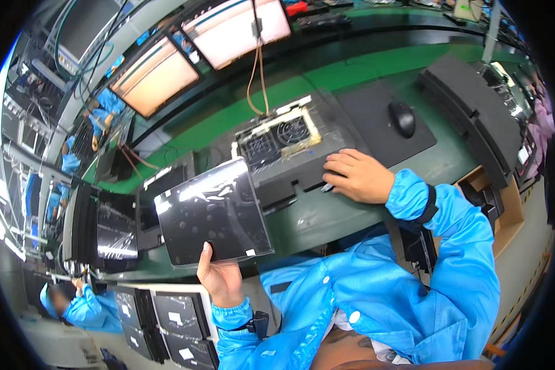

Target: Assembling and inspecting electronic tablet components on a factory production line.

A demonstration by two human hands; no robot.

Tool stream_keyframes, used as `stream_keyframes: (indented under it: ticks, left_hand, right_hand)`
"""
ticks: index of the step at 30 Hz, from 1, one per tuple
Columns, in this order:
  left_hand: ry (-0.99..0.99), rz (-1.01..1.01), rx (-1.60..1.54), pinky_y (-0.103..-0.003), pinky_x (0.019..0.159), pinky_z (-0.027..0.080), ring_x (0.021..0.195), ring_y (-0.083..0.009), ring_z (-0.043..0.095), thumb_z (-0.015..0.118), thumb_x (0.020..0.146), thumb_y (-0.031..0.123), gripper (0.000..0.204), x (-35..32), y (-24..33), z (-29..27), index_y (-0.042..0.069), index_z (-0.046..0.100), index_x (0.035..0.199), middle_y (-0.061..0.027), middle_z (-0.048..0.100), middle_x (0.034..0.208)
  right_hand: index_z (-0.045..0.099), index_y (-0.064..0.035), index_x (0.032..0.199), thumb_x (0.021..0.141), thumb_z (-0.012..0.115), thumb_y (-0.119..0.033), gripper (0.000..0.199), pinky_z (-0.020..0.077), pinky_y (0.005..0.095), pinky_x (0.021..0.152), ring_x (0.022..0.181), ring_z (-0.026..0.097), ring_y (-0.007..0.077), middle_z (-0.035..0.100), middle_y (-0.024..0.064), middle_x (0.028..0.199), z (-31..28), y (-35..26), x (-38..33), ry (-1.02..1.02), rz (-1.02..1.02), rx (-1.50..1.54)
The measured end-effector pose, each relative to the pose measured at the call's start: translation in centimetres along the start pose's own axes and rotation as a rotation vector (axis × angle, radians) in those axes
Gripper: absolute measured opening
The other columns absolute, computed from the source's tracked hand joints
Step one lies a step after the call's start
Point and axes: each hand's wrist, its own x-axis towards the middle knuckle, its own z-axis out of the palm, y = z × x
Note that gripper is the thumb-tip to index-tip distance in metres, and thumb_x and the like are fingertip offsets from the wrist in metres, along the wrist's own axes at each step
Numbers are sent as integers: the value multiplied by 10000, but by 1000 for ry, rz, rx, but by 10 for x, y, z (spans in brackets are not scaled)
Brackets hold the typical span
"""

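Note:
In my left hand [221,279] is a thin black glossy display panel [213,216], tilted, its lower edge gripped with the thumb on its face. Round spots and bright reflections show on it, and a small white tag sits at its lower right corner. My right hand [361,177] is at the near right edge of a black foam fixture [283,176], fingers curled and closed around a small pale bit I cannot make out. Set into that fixture is a light-framed unit [277,135] with two round dark fans.
A black mouse [402,118] lies on a dark mat [376,111]. Black foam blocks [472,108] stand at the right, above a cardboard box [509,216]. Two lit monitors [237,31] stand behind. Another panel [117,225] and black trays [179,314] are at left, near a co-worker [92,308].

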Motion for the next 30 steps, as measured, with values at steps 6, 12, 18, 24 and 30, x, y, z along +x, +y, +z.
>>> stream_keyframes:
  ticks: [6, 12, 18, 24, 30]
  left_hand:
    - [-85, -56, -199, -523, 1172, 407, 1331, -324, 570, 551, 1030, 91, 307, 3, 21, -46, -18, 645, 1301, -168, 647, 1382]
    - [-33, -31, -148, -495, 1160, 425, 1287, -306, 604, 594, 1006, 84, 326, 1, 3, -26, -2, 637, 1317, -144, 662, 1360]
    - [-68, -54, -139, -528, 1185, 390, 1329, -323, 568, 568, 1022, 99, 361, 2, -4, -27, 1, 598, 1368, -156, 632, 1401]
    - [-80, -45, -103, -512, 1189, 386, 1322, -312, 574, 577, 1017, 94, 369, 1, -8, -24, 17, 600, 1376, -143, 643, 1388]
    - [-57, -35, -68, -496, 1176, 401, 1300, -291, 591, 601, 1001, 78, 358, 1, -9, -20, 25, 619, 1355, -130, 664, 1357]
  right_hand:
    - [688, -61, 1102, 848, 740, -133, 270, 528, 380, 802, 906, 660, 265, 668, 67, 950, 0, 0, 21, 50, 88, 259]
    - [703, -76, 1045, 859, 756, -139, 203, 537, 408, 644, 770, 669, 289, 652, 84, 831, -15, -68, 78, 241, 230, 615]
    - [712, -78, 1011, 830, 765, -128, 195, 520, 412, 611, 724, 650, 276, 626, 66, 782, -4, -78, 86, 315, 258, 571]
    - [718, -76, 1022, 830, 764, -126, 204, 523, 406, 614, 728, 654, 276, 634, 64, 792, -5, -78, 81, 306, 247, 554]
    - [716, -76, 1017, 838, 755, -120, 189, 526, 406, 618, 731, 656, 275, 638, 64, 798, -8, -78, 78, 321, 246, 574]
